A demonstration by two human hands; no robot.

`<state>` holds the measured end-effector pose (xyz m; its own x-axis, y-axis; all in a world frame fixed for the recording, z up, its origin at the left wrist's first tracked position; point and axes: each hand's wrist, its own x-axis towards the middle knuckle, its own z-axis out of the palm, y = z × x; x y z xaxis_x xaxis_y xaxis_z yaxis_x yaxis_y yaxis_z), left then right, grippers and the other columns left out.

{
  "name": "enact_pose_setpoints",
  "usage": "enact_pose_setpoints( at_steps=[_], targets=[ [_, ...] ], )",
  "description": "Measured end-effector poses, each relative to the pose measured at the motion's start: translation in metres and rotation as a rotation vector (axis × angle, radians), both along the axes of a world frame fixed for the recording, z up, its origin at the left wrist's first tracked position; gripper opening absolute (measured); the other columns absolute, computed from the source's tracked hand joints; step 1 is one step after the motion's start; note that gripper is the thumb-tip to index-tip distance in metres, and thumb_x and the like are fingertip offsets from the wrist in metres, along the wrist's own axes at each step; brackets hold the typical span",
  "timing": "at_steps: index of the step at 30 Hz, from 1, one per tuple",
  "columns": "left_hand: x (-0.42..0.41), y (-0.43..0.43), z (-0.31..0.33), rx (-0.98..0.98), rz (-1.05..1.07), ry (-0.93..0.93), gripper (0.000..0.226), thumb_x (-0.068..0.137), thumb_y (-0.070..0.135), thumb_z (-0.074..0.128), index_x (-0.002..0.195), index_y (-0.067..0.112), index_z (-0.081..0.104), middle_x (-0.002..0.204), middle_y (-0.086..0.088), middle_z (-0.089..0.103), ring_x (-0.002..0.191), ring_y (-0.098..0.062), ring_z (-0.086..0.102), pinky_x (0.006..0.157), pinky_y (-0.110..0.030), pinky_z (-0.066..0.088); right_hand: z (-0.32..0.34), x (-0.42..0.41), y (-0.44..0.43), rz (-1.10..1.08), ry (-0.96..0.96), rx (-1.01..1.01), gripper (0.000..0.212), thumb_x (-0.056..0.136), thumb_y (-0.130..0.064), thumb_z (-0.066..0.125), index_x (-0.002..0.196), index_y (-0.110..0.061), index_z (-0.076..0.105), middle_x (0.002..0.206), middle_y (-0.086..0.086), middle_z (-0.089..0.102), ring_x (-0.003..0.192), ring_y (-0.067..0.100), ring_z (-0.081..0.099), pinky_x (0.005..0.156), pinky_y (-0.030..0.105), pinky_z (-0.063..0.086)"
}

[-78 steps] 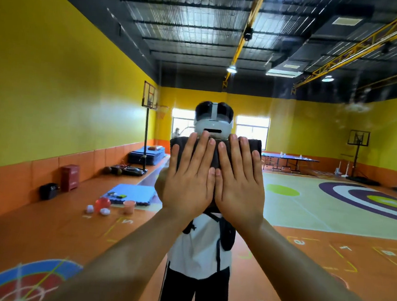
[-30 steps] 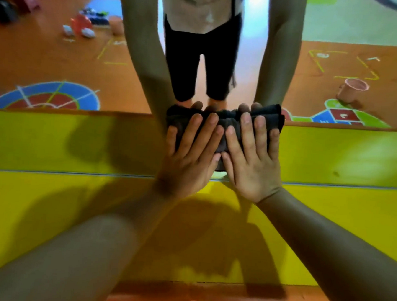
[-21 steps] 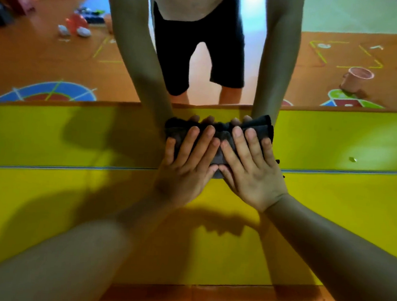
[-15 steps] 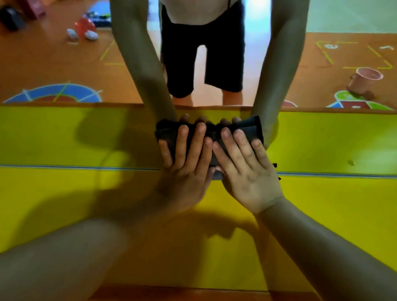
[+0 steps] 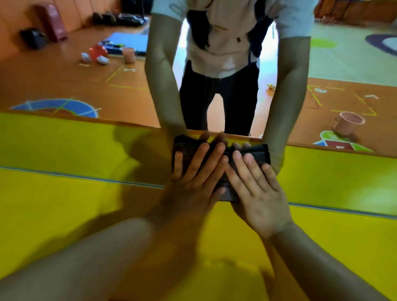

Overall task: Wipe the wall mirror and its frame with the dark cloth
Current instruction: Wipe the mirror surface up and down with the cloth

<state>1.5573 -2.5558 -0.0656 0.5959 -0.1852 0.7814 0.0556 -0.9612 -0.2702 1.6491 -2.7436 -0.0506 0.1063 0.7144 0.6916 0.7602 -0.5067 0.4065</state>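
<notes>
The dark cloth point(image 5: 257, 152) is folded and lies flat against the lowest part of the wall mirror point(image 5: 79, 86). Its lower edge reaches the thin blue-grey line of the mirror's bottom frame point(image 5: 72, 175). My left hand point(image 5: 194, 176) and my right hand point(image 5: 257, 193) press on the cloth side by side, palms down and fingers straight. The left fingertips slightly overlap the right ones. In the glass just above the cloth I see my own reflected arms and fingertips.
A yellow padded wall band point(image 5: 56, 222) runs below the mirror, with orange floor at the bottom edge. The glass reflects the hall behind me: a pink cup point(image 5: 348, 123), a red ball and small items point(image 5: 97, 53), and floor markings.
Both hands slid the cloth from face height down to the mirror's bottom edge. Over the last second they stay near that edge, shifting slightly left, and the view tilts up.
</notes>
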Motion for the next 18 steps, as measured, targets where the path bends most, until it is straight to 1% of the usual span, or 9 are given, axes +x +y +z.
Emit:
enact_pose_setpoints(
  at_steps=[2, 3, 7, 9, 11, 14, 18],
  targets=[
    [0.001, 0.009, 0.008, 0.080, -0.005, -0.020, 0.068, 0.110, 0.044, 0.026, 0.165, 0.010, 0.007, 0.173, -0.011, -0.003, 0.160, -0.031, -0.001, 0.126, -0.059, -0.005, 0.004, 0.003, 0.001, -0.008, -0.016, 0.001, 0.087, 0.090, -0.016, 0.062, 0.164, -0.014, 0.018, 0.173, 0.007, 0.008, 0.159, 0.022, 0.011, 0.126, 0.042, 0.009],
    [0.002, 0.010, 0.015, 0.090, 0.001, -0.026, 0.068, 0.110, 0.044, 0.027, 0.165, 0.010, 0.007, 0.173, -0.011, -0.002, 0.160, -0.030, 0.000, 0.126, -0.059, -0.004, 0.009, 0.003, 0.003, -0.010, -0.022, 0.016, 0.087, 0.089, -0.015, 0.061, 0.165, -0.013, 0.017, 0.173, 0.008, 0.008, 0.159, 0.022, 0.010, 0.126, 0.042, 0.008],
    [0.003, 0.007, 0.060, 0.026, 0.014, -0.057, 0.070, 0.109, 0.046, 0.030, 0.166, 0.012, 0.007, 0.173, -0.008, -0.004, 0.160, -0.028, -0.001, 0.126, -0.058, -0.005, 0.051, 0.004, 0.010, 0.002, -0.051, 0.057, 0.070, 0.098, -0.015, 0.040, 0.164, -0.012, 0.018, 0.173, 0.008, 0.007, 0.160, 0.023, 0.009, 0.127, 0.043, 0.005],
    [0.003, 0.006, 0.092, 0.000, 0.021, -0.053, 0.071, 0.109, 0.046, 0.032, 0.166, 0.013, 0.005, 0.173, -0.007, -0.006, 0.160, -0.028, -0.003, 0.126, -0.058, -0.006, 0.083, 0.004, 0.013, 0.009, -0.042, 0.066, 0.068, 0.098, -0.015, 0.038, 0.164, -0.013, 0.021, 0.173, 0.009, 0.010, 0.159, 0.024, 0.012, 0.128, 0.043, 0.006],
    [0.004, 0.003, 0.131, -0.031, 0.012, -0.076, 0.072, 0.107, 0.044, 0.035, 0.166, 0.013, 0.006, 0.173, -0.007, -0.006, 0.160, -0.028, -0.001, 0.126, -0.057, -0.005, 0.120, 0.002, 0.018, 0.019, -0.025, 0.110, 0.067, 0.099, -0.019, 0.042, 0.163, -0.014, 0.024, 0.172, 0.009, 0.012, 0.159, 0.024, 0.014, 0.129, 0.043, 0.005],
    [0.005, 0.000, 0.201, -0.027, 0.017, -0.101, 0.071, 0.107, 0.042, 0.036, 0.166, 0.012, 0.009, 0.174, -0.008, 0.000, 0.160, -0.030, 0.003, 0.126, -0.058, -0.003, 0.182, -0.001, 0.027, 0.025, 0.010, 0.208, 0.062, 0.105, -0.028, 0.040, 0.163, -0.014, 0.023, 0.172, 0.010, 0.014, 0.159, 0.024, 0.014, 0.129, 0.044, 0.005],
    [0.008, 0.010, 0.310, 0.008, -0.020, -0.126, 0.067, 0.109, 0.041, 0.037, 0.165, 0.013, 0.015, 0.172, -0.008, 0.008, 0.160, -0.029, 0.009, 0.126, -0.060, 0.001, 0.281, 0.002, 0.038, -0.016, -0.027, 0.287, 0.060, 0.108, -0.030, 0.035, 0.163, -0.011, 0.022, 0.171, 0.012, 0.015, 0.159, 0.026, 0.012, 0.129, 0.046, 0.007]
  ],
)
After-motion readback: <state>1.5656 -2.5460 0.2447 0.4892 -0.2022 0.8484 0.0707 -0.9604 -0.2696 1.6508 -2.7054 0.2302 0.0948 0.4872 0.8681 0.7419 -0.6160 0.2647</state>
